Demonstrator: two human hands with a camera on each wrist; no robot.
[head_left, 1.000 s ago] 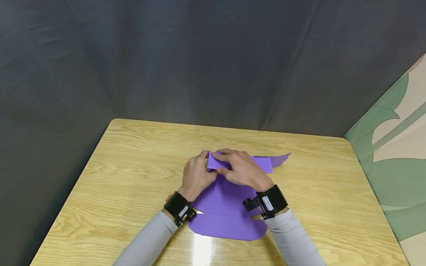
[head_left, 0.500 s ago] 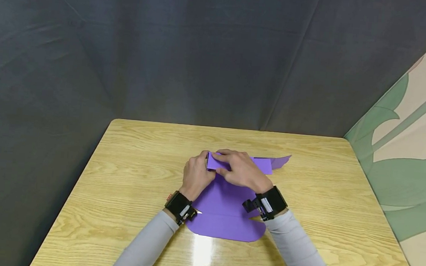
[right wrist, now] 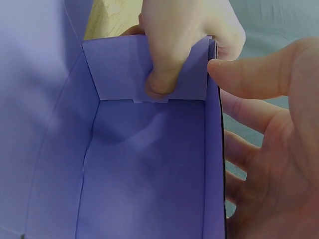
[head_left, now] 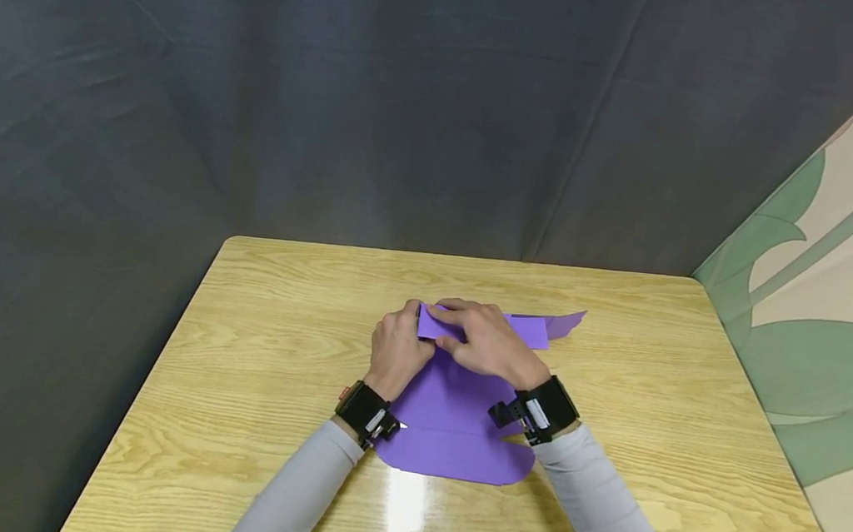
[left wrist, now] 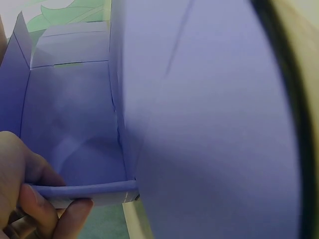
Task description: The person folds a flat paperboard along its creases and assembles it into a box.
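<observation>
Pinching the upright end flap of the purple cardboard box blank (head_left: 453,402), the left hand (head_left: 395,351) has its thumb curled over the flap's inner face and its fingers behind it — the right wrist view shows that thumb pressed low on the flap. The right hand (head_left: 486,343) lies across the raised far wall, fingers fairly straight and spread along its outer side, thumb near the top corner where flap and wall meet; it presses rather than grips.

The blank sits near the middle of the wooden table (head_left: 254,353), its long axis running from the person towards the far edge. Its near end — a rounded tab — lies flat close to the forearms, while the far end is folded up into walls. A loose pointed flap (head_left: 565,322) sticks out to the right, beyond the right hand.

Both forearms in grey sleeves (head_left: 303,490) come in from the near edge and converge on the folded end, wrists low, each wearing a black wrist strap (head_left: 365,414).
</observation>
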